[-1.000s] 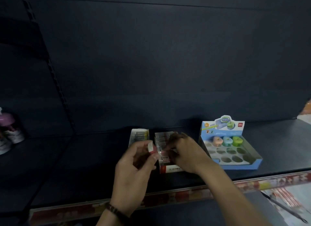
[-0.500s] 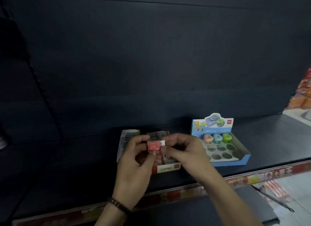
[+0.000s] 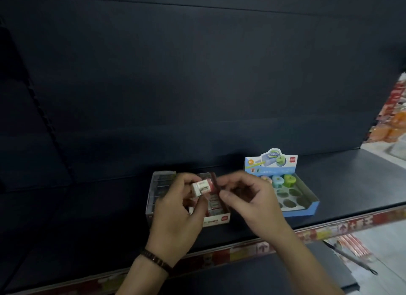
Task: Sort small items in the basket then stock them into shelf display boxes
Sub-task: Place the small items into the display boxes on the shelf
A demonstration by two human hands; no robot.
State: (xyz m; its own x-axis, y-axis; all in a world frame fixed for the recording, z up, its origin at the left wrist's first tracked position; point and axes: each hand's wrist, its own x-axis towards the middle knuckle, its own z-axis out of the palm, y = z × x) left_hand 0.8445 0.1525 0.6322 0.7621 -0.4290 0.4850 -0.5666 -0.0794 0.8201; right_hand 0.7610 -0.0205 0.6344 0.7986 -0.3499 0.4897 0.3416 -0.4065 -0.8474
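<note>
Fingers (image 3: 186, 178) of the left hand (image 3: 175, 213) and its thumb pinch a small eraser (image 3: 201, 187) by its ends, holding it in the air just above the box (image 3: 216, 220) on the shelf (image 3: 351, 185). The eraser is a white block in a pinkish-red sleeve, tilted so that one white end faces left and down. Its sleeve carries a pale label with dark print too small to read.

The left hand is raised with its back to the camera, wrist bent up, a dark bracelet (image 3: 156, 260) round the wrist. The right hand (image 3: 248, 198) hangs just to the right of the eraser, apart from it, fingers loosely curled and thumb drawn in toward the forefinger; I cannot tell whether it pinches anything.

Rows of wrapped erasers fill the box. Its white front wall bears a small red logo square and a line of red text, both unreadable.

To the right stands a blue box (image 3: 301, 211) with oval sockets, most of them bare; three sharpeners (image 3: 277, 181) – orange, blue, green – sit in the back row. Its header card (image 3: 271, 163) shows "12" in a yellow circle and a red logo square. A red-and-yellow strip (image 3: 329, 231) runs along the shelf's edge – its print is blurred.
</note>
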